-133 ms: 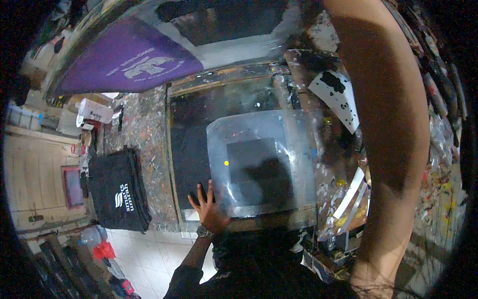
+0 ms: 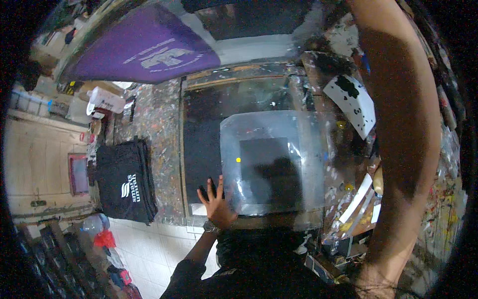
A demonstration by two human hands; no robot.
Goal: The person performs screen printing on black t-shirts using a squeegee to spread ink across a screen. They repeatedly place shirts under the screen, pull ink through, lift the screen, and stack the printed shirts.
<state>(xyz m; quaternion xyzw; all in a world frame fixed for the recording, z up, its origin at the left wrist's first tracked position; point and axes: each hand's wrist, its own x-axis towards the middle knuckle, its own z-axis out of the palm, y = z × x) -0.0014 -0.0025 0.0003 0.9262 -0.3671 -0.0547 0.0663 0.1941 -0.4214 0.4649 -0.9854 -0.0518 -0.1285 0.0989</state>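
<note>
My left hand (image 2: 218,207) lies with its fingers spread on the near left part of a dark flat panel (image 2: 199,134), a watch on its wrist. Beside its fingertips is a clear plastic sheet (image 2: 271,125), which covers the panel's right part and bears a yellow dot (image 2: 238,160). Along the right side my right arm rises toward the top edge, and its hand is out of the picture. At the top, a tilted frame with a purple surface (image 2: 154,45) carries a pale design.
A stack of folded black cloth (image 2: 112,169) with white print lies left on the paint-specked table (image 2: 162,119). Behind it stands a white plastic jug (image 2: 107,101). A white sheet with black blots (image 2: 356,112) and pale strips (image 2: 356,199) lie at the right.
The whole view has shifted a little, so things sit farther right in the picture. My left hand stays in its place on the panel.
</note>
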